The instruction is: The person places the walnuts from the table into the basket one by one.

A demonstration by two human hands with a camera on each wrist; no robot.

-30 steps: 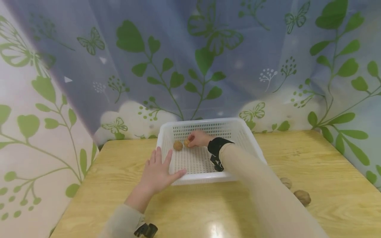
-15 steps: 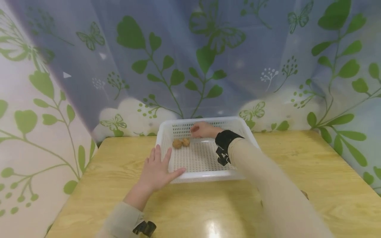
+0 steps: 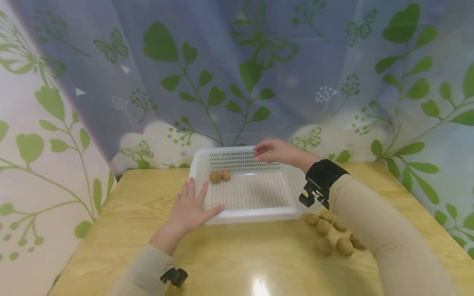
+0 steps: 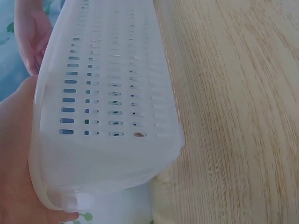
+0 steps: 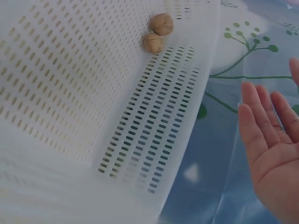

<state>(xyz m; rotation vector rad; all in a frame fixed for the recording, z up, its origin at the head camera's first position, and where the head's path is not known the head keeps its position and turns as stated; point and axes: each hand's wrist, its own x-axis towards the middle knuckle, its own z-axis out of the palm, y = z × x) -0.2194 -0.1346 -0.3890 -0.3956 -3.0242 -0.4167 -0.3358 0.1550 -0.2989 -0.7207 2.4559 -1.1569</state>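
Note:
Two walnuts (image 3: 220,176) lie side by side in the far left corner of a white slotted plastic basket (image 3: 252,214); the right wrist view shows the same walnuts (image 5: 159,32) touching. My left hand (image 3: 189,211) rests on the basket's near left corner with fingers spread; in the left wrist view the hand (image 4: 16,154) lies along the rim. Above the basket's far right side is my right hand (image 3: 277,152), holding nothing. Its fingers look straight or loosely bent in the right wrist view, where the hand (image 5: 275,144) is apart from the basket.
Several more walnuts (image 3: 323,226) lie on the wooden table (image 3: 237,250) to the right of the basket, partly covered by the right forearm. A patterned curtain (image 3: 237,82) hangs right behind the table.
The right hand has let go of a walnut beside the other one, then risen and moved right, out of the basket. More walnuts on the table are uncovered. The left hand has stayed put.

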